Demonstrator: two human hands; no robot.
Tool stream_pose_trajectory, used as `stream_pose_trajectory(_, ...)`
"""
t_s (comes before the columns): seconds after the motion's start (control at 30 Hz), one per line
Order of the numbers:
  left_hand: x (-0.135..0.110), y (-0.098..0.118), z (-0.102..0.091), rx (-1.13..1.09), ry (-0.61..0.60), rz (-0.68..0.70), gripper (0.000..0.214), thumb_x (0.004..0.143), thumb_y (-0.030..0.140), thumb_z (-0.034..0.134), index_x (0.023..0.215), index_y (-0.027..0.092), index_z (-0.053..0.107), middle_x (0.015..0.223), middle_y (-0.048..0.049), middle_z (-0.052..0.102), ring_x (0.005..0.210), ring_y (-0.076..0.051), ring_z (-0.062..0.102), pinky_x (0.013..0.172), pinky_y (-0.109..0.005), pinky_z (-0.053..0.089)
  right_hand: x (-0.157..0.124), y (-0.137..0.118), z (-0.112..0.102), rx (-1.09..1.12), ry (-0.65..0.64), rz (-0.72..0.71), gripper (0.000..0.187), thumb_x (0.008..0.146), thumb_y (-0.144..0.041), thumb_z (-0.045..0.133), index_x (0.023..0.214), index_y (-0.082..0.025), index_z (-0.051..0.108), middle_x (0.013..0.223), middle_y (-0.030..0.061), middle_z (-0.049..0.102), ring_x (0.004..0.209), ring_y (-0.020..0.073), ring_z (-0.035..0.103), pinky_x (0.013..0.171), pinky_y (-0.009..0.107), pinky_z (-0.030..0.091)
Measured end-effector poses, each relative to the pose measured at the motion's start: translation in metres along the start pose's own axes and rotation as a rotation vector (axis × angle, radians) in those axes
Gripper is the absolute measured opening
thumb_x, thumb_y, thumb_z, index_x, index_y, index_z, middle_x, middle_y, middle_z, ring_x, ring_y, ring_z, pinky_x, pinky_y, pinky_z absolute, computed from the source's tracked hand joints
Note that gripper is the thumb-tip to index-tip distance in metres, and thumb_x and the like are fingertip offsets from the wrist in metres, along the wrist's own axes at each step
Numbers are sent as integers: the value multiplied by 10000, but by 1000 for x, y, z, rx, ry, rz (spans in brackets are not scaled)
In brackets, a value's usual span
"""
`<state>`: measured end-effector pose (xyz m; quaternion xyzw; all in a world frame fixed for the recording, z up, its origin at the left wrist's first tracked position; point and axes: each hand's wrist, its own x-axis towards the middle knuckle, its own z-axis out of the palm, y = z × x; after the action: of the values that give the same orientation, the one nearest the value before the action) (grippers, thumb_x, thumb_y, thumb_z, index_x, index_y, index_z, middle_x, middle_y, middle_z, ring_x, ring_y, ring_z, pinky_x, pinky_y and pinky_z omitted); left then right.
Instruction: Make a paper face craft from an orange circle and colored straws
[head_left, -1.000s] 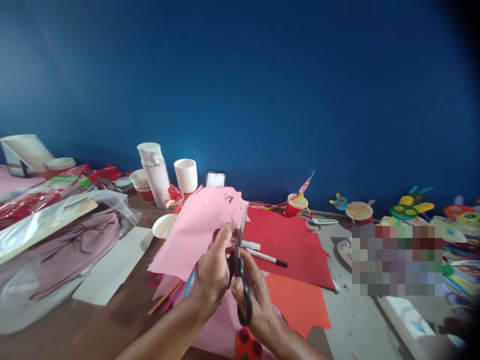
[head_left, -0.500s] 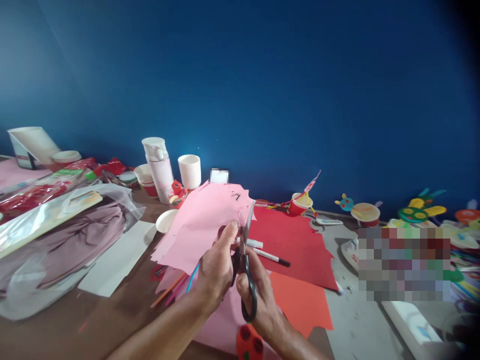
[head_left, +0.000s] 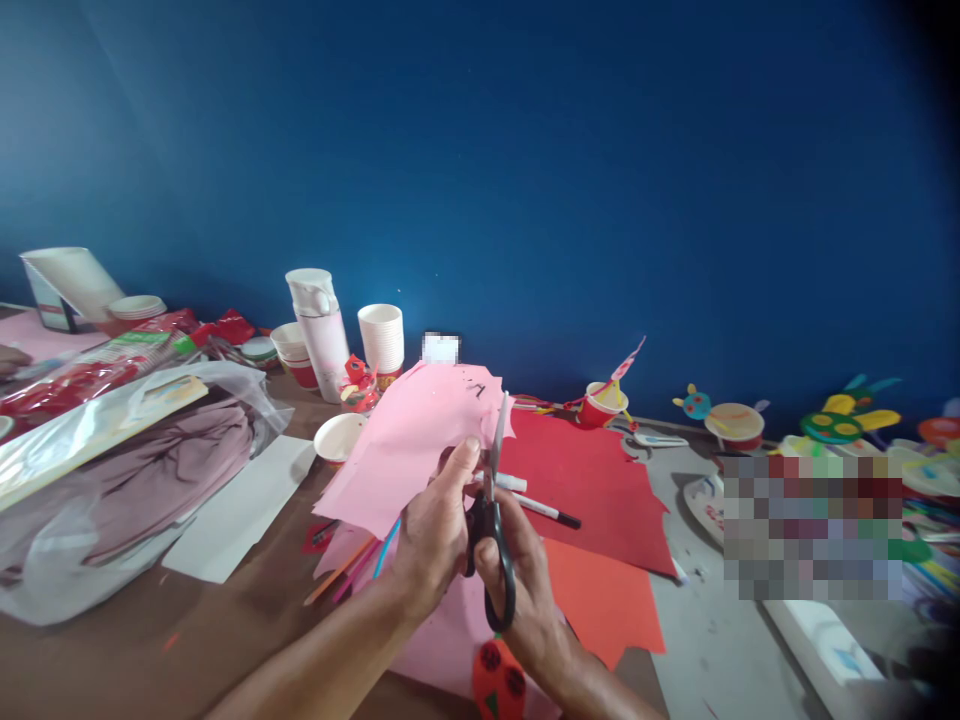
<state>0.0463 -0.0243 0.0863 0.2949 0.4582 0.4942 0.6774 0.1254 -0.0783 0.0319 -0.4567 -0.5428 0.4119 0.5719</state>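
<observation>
My left hand (head_left: 433, 530) pinches the near edge of a ragged pink paper sheet (head_left: 409, 440) and holds it up above the table. My right hand (head_left: 517, 580) grips black-handled scissors (head_left: 493, 535), blades pointing up into the pink sheet's right edge beside my left thumb. Under my hands lie more pink paper (head_left: 442, 650), an orange sheet (head_left: 604, 605) and a red sheet (head_left: 585, 490). A black marker (head_left: 546, 512) rests on the red sheet.
White paper cups (head_left: 381, 340), a white bottle (head_left: 321, 335) and a small bowl (head_left: 337, 437) stand by the blue wall. A plastic bag with cloth (head_left: 120, 470) fills the left. Finished paper-cup crafts (head_left: 726, 420) line the right. A ladybird cutout (head_left: 499, 685) lies near my right wrist.
The view has shifted slightly, so everything sits a little right and higher. Both hands keep their grip on paper and scissors, and the blades stay in the pink sheet.
</observation>
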Motion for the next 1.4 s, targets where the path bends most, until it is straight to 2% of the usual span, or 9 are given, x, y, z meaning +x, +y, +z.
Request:
stream_pose_trajectory(0.1, 0, -1, 0, 15, 4, -46, 353, 642, 510, 667, 631, 170, 572, 450, 31, 494, 433, -132, 521, 433, -223, 390, -1, 1, 1, 16, 6, -1, 447, 851, -452, 512, 1248, -264, 434, 1020, 41, 566, 914, 182, 537, 822, 306, 469)
stream_pose_trajectory(0.27, 0, 1, 0, 33, -4, -114, 379, 632, 531, 660, 698, 160, 612, 387, 43, 450, 344, -129, 474, 353, -223, 329, -2, 4, 3, 43, 33, -5, 429, 848, -441, 523, 1225, -253, 445, 872, 19, 556, 712, 133, 505, 602, 229, 451)
stream_pose_trajectory(0.43, -5, 10, 5, 100, -23, -163, 407, 647, 565, 617, 708, 163, 590, 331, 81, 364, 231, -100, 348, 320, -235, 335, 0, 2, 6, 134, 30, 17, 390, 851, -397, 539, 1200, -246, 452, 713, -28, 511, 574, 95, 455, 531, 208, 422)
stream_pose_trajectory(0.6, -9, 14, 9, 142, -8, -179, 409, 668, 573, 574, 748, 172, 577, 379, 72, 391, 223, -112, 357, 251, -231, 278, 0, 4, 6, 172, 56, 31, 394, 841, -383, 557, 1191, -226, 466, 668, -36, 486, 548, 88, 452, 495, 197, 413)
stream_pose_trajectory(0.77, -9, 14, 9, 150, 43, -131, 403, 679, 562, 578, 798, 177, 585, 441, 63, 457, 250, -113, 403, 266, -232, 333, -2, 3, 5, 136, 60, 44, 409, 835, -364, 562, 1200, -205, 467, 606, -48, 477, 497, 82, 441, 452, 188, 400)
stream_pose_trajectory(0.93, -6, 8, 5, 125, 6, -123, 383, 676, 553, 600, 722, 174, 563, 452, 54, 471, 268, -89, 392, 277, -207, 308, 0, 3, 6, 128, 78, 59, 385, 830, -355, 563, 1182, -225, 475, 718, -19, 509, 576, 96, 476, 498, 203, 436)
stream_pose_trajectory(1.07, -5, 5, 3, 88, 26, -84, 363, 646, 507, 661, 723, 158, 599, 469, 42, 491, 335, -82, 443, 296, -175, 296, 3, 4, 5, 134, 104, 19, 384, 819, -369, 579, 1164, -226, 490, 722, -19, 487, 597, 102, 468, 532, 216, 450)
stream_pose_trajectory(1.23, -8, 6, 4, 118, 48, -129, 369, 648, 516, 651, 749, 162, 623, 445, 44, 490, 307, -82, 420, 291, -186, 307, 3, 2, 3, 177, 85, 11, 385, 822, -386, 580, 1160, -226, 493, 761, -9, 504, 575, 92, 465, 498, 205, 437)
stream_pose_trajectory(1.4, -9, 5, 5, 105, 37, -99, 351, 669, 516, 635, 767, 180, 624, 462, 46, 506, 305, -86, 426, 301, -197, 316, 1, 2, 3, 203, 90, 22, 399, 826, -379, 578, 1180, -223, 480, 724, -13, 505, 563, 91, 465, 473, 192, 421)
